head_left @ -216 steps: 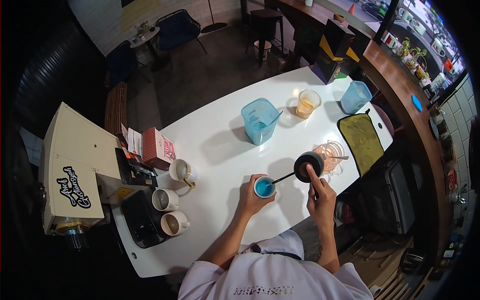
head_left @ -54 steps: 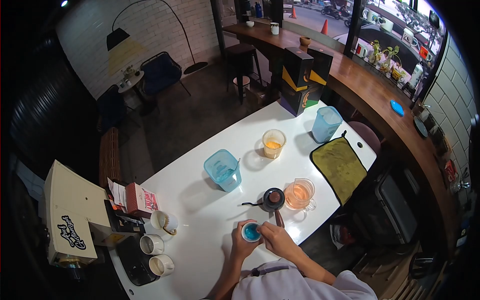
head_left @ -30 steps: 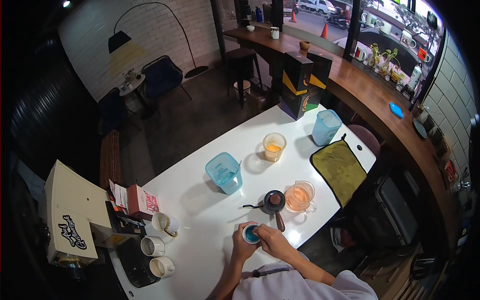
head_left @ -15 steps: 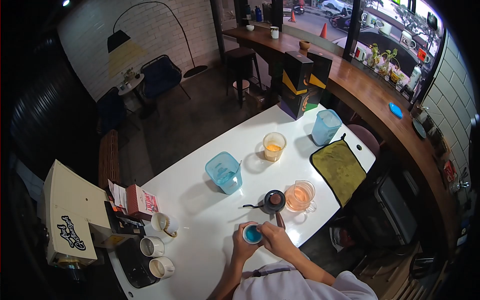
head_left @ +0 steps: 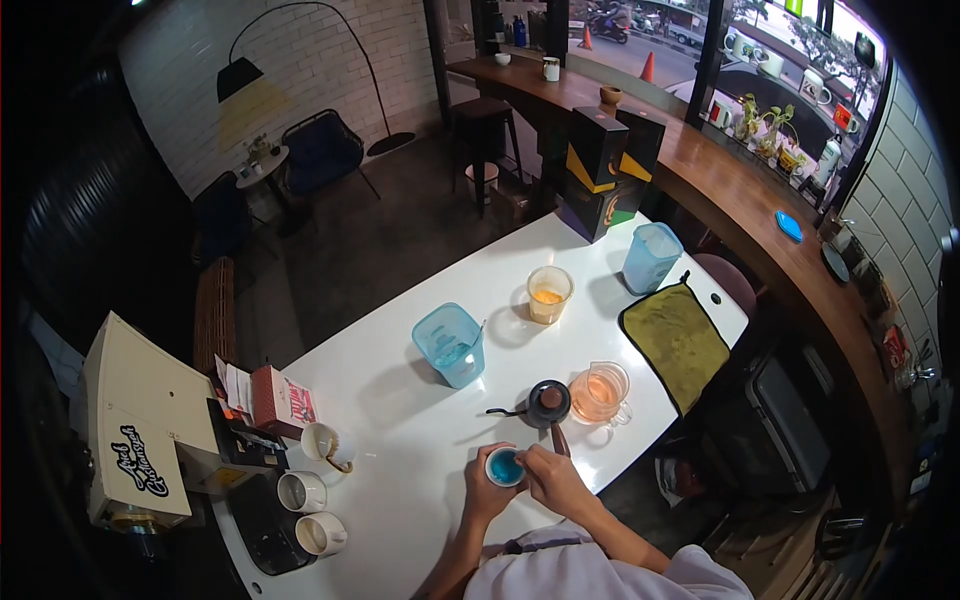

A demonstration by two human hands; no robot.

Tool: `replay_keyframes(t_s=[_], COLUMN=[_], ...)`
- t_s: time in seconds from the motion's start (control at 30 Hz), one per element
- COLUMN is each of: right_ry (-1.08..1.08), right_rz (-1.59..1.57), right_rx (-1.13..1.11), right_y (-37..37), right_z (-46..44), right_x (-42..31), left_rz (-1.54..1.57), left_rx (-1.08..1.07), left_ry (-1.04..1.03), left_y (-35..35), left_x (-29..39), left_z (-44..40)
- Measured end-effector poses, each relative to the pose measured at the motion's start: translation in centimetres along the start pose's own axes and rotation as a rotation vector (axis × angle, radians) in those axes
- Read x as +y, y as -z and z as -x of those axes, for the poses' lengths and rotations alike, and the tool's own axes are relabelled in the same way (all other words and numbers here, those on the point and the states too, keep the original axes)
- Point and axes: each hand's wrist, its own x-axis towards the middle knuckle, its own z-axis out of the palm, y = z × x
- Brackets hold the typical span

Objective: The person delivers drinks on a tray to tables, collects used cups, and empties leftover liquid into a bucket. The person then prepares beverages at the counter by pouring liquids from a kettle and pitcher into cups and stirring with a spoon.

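My left hand is wrapped around a small cup with blue inside, near the table's front edge. At the cup's right rim, my right hand is closed in a pinch; whatever its fingers hold is hidden. Just beyond my hands stands a black gooseneck kettle, its thin spout pointing left and its brown handle toward me. A glass server of pale orange liquid is right of the kettle. Farther off are a blue translucent pitcher and a clear cup with something orange in it.
On the white table, several white mugs line the left side near a cream grinder-like machine. An olive cloth, a second blue container and black boxes occupy the far right. A wooden counter curves behind.
Both hands stay in nearly the same place at the cup, with the right fingers shifting slightly at its rim. The things on the table have not moved.
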Motion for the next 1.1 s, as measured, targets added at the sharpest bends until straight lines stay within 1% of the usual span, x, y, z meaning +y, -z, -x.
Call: replay_keyframes(t_s=[0.1,0.23,0.3,0.43,0.5,0.6,0.73,0.83,0.93,1.0,1.1], right_ry=[-0.045,-0.043,-0.036,-0.037,-0.084,-0.071,-0.049,-0.031,-0.08,-0.066,-0.052], right_rz=[-0.053,-0.1,-0.102,-0.038,0.006,-0.077,-0.086,-0.067,0.019,-0.076,-0.1], right_rx=[-0.06,-0.059,-0.04,-0.01,-0.07,-0.102,-0.093,-0.036,-0.058,-0.081,-0.064], right_y=[0.0,-1.2,-1.2,-0.3,-0.1,-0.5,-1.2,-0.7,-0.1,-0.6,-1.4], right_z=[0.6,0.7,0.3,0.0,0.4,0.6,0.3,-0.1,0.0,0.4,0.4], right_x=[-0.5,-0.1,-0.1,-0.6,-0.6,-0.7,-0.5,-0.6,-0.9,-0.5,-0.3], left_rz=[0.006,0.014,0.008,-0.006,0.0,0.016,-0.009,0.007,0.005,0.01,0.013], left_rx=[-0.012,-0.021,-0.013,-0.004,-0.008,-0.017,-0.022,-0.006,-0.008,-0.01,-0.016], left_ry=[0.015,0.048,0.027,0.012,0.016,0.032,0.016,0.015,0.012,0.02,0.026], left_y=[0.1,0.1,0.1,0.0,0.1,0.2,0.3,0.1,0.1,0.2,0.2], left_x=[0.3,0.2,0.2,0.2,0.5,0.5,0.1,0.0,0.4,0.7,0.3], left_z=[0.0,0.1,0.0,0.0,0.0,0.0,0.0,0.0,0.0,-0.1,0.0])
